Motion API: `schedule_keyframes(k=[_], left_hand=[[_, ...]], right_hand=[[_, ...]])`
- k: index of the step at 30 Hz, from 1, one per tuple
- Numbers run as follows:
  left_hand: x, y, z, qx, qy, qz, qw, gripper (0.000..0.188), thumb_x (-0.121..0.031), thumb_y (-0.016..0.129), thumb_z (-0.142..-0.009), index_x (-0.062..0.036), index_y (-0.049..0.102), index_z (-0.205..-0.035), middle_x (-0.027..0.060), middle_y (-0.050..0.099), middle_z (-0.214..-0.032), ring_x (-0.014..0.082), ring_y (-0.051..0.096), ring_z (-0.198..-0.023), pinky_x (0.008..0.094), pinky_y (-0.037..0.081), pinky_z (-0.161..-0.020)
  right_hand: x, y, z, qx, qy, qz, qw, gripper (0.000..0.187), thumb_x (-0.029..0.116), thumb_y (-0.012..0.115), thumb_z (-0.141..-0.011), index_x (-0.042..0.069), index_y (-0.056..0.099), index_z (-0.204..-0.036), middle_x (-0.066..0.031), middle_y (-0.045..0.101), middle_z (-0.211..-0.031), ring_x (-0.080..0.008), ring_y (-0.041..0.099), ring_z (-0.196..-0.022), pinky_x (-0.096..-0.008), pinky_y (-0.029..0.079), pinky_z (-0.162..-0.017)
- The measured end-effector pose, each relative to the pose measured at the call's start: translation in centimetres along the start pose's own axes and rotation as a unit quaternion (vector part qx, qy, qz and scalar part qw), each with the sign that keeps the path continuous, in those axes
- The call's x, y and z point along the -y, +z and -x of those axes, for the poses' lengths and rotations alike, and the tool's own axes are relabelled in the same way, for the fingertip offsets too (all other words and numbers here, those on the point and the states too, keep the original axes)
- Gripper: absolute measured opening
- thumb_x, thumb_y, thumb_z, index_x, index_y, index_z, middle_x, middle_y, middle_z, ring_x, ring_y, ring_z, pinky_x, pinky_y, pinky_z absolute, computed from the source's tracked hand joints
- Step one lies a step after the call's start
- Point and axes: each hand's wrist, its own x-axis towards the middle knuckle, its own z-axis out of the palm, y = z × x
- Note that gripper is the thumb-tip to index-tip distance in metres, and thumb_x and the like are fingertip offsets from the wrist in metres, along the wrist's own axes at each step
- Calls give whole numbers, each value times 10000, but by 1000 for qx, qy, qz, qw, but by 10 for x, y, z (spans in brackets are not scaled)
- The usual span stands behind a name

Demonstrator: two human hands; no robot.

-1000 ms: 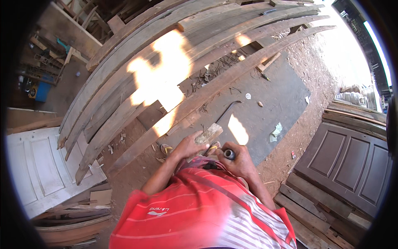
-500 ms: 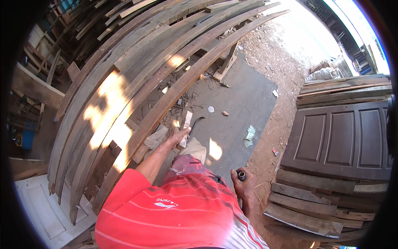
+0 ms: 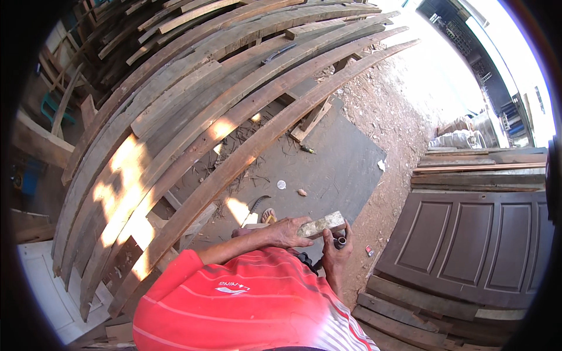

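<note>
left hand gripped a pale wood block at its left end, fingers wrapped over it. right hand was closed around a dark-handled tool (possibly a chisel, too small to tell) just under the block's right end, touching it. hands close together in front of the red striped shirt. long curved planks stacked to the left, dark mat on the dirt beyond, brown panelled door lying to the right
</note>
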Motion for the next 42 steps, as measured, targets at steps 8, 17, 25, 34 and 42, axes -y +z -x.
schedule_keyframes(k=[8, 17, 25, 34, 42], left_hand=[[-22, -72, -113, 1, 65, -91, 994, 828, -601, 718, -882, -42, 499, -1453, 267, 634, -1300, 394, 615, -1233, 464, 488, -1044], [-21, -216, -231, -340, 4, -311, 888, 844, -373, 782, -876, 55, 390, -1490, 292, 480, -1468, 426, 448, -1395, 504, 361, -1172], [-1, -286, -300, -299, -216, -280, 886, 1028, -430, 847, -760, 40, 326, -1511, 281, 554, -1389, 408, 536, -1313, 503, 427, -1108], [-11, -287, -295, -260, -253, -196, 911, 755, -346, 812, -795, 10, 423, -1336, 334, 649, -1213, 495, 646, -1125, 548, 514, -975], [-29, -271, -181, -268, -300, -178, 898, 801, -320, 805, -800, 4, 409, -1416, 334, 640, -1241, 492, 619, -1179, 529, 493, -1023]], right_hand=[[23, -1, -122, -45, -77, -56, 994, 630, 59, 735, -858, 4, 498, -1439, -102, 683, -1037, -154, 651, -908, -304, 538, -785], [25, -4, -229, -6, -4, 57, 998, 631, 63, 737, -818, 75, 554, -1422, -36, 652, -936, -105, 603, -769, -281, 516, -698], [39, 20, -325, 120, -4, 79, 990, 693, 66, 739, -778, 77, 536, -1441, -86, 703, -983, -137, 630, -807, -305, 539, -758], [65, 29, -377, 218, -60, 141, 964, 718, 56, 727, -739, 64, 535, -1431, -174, 702, -1093, -276, 702, -1034, -394, 553, -909], [58, 46, -364, 262, -46, 169, 949, 691, 80, 722, -758, 81, 542, -1425, -194, 707, -1126, -289, 705, -1057, -396, 548, -934]])
